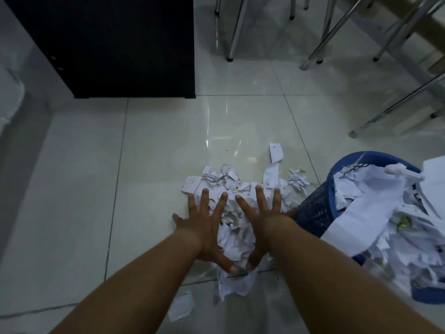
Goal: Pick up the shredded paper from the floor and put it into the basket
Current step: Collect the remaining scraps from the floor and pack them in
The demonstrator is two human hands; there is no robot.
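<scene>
A pile of white shredded paper (237,227) lies on the tiled floor in front of me. My left hand (204,227) hovers spread over the pile's left side, fingers apart, thumb pointing toward the middle. My right hand (266,225) is spread the same way over the pile's right side, thumbs nearly meeting at the near edge. Neither hand holds paper. A blue plastic basket (315,208) stands right of the pile, heaped with paper strips (385,213) that spill over its rim.
Loose scraps (181,307) lie nearer me on the floor. A long strip (275,155) sticks out beyond the pile. A black cabinet (115,44) stands at the back left. Chrome chair and table legs (320,47) crowd the back right.
</scene>
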